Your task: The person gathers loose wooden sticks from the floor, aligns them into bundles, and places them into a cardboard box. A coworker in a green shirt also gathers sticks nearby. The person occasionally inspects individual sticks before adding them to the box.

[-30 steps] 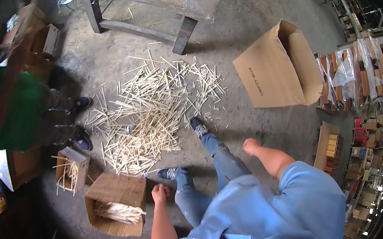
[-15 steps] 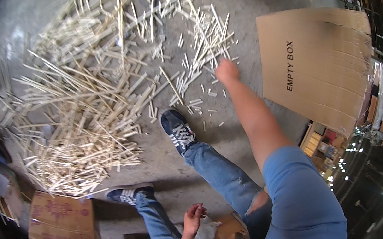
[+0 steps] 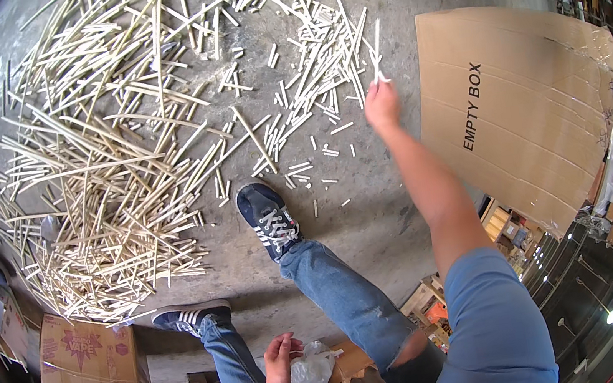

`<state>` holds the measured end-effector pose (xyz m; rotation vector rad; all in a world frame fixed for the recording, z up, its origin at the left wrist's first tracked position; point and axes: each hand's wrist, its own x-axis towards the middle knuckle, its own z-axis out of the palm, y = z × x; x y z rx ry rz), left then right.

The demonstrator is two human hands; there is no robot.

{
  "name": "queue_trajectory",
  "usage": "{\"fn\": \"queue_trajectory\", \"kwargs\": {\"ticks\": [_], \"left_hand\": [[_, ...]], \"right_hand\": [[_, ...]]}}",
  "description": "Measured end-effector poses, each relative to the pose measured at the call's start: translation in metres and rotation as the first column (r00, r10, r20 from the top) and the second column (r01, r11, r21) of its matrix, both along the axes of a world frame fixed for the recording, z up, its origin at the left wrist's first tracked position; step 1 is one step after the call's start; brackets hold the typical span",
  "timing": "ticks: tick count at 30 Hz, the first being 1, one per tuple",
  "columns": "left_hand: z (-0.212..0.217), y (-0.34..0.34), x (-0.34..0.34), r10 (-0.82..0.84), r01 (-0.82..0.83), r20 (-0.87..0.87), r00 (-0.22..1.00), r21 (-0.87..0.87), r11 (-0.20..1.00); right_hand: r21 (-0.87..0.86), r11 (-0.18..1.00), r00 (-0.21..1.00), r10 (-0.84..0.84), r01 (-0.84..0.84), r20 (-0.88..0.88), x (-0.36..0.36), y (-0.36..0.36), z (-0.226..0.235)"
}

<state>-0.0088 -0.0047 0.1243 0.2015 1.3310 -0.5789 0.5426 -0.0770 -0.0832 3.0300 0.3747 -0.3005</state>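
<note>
My right hand (image 3: 382,107) is reached out over the floor, closed on a few thin white sticks (image 3: 377,54) that point away from me. Beside it spreads a small heap of short white sticks (image 3: 327,57). A much larger pile of long, pale sticks (image 3: 105,187) covers the floor to the left. My left hand (image 3: 282,356) hangs near my knees, fingers loosely bent and apparently holding nothing. Just behind it, a crumpled clear plastic bag (image 3: 311,374) lies by an open cardboard box (image 3: 350,360).
A large brown cardboard box (image 3: 520,109) stands to the right of the sticks. Another carton (image 3: 94,374) sits at lower left. My shoes (image 3: 267,216) are planted beside the large pile. Shelving and lights line the far right.
My right hand has moved slightly right from the edge of the small heap, and white sticks now show in it. My left hand has shifted a little left.
</note>
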Motion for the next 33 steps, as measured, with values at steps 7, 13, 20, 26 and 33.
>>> {"fn": "queue_trajectory", "kwargs": {"ticks": [7,13,20,26,33], "left_hand": [[0.0,0.012,0.001,-0.015,0.016,0.02,1.0,-0.037,0.999],[0.007,0.017,0.005,0.0,-0.001,-0.019,1.0,-0.044,0.999],[-0.003,0.02,-0.002,0.062,-0.057,0.075,0.995,-0.06,0.997],[-0.002,0.023,-0.01,0.226,-0.227,0.039,0.973,0.024,0.974],[-0.002,0.017,-0.014,0.348,-0.347,0.09,0.933,-0.036,0.937]], "right_hand": [[0.233,0.961,0.985,0.125,-0.15,0.119,0.092,0.033,-0.045],[0.406,0.905,0.992,-0.117,0.13,-0.057,-0.014,0.111,-0.075],[0.528,0.814,0.962,0.274,-0.24,0.015,-0.176,0.215,-0.053],[0.682,0.716,0.967,0.251,-0.149,-0.052,-0.234,0.239,-0.004],[0.287,0.94,0.922,0.267,-0.185,-0.281,-0.233,0.155,-0.022]]}}
